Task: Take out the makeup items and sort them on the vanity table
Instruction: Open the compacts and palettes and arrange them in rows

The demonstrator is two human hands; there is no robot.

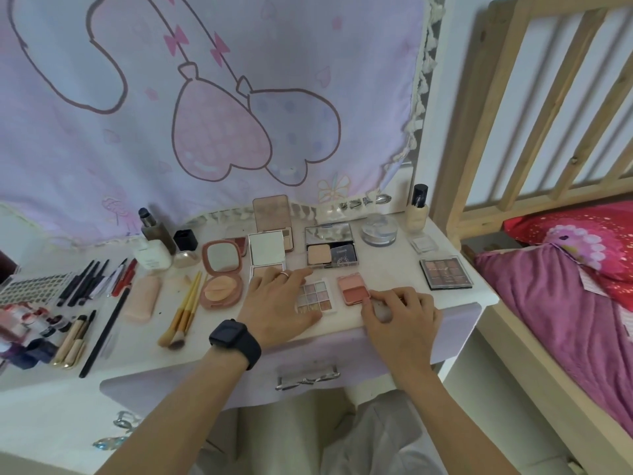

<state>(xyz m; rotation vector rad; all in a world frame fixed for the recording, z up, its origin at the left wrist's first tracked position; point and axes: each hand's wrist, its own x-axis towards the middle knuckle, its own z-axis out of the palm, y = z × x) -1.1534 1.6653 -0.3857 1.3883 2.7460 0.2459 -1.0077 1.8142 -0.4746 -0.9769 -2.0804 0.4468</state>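
Observation:
The white vanity table (455, 303) holds many makeup items. My left hand (277, 299), with a black watch on its wrist, rests flat on the table. Its index finger and thumb lie along either side of a small pastel eyeshadow palette (313, 296). My right hand (400, 313) has its fingers curled round a small pinkish-grey item (381, 310), too hidden to identify. One fingertip touches the near right corner of a two-tone blush palette (352, 289). Behind these stand a round pink compact (222, 272), a white mirror compact (267, 252) and a powder compact (330, 250), all open.
A dark eyeshadow palette (445, 272), a clear jar (378, 229) and a foundation bottle (418, 207) stand at the right. Yellow brushes (185, 310), black pencils (89, 279), a peach tube (144, 296) and bottles (154, 241) fill the left. A bed (565, 286) adjoins the table's right side.

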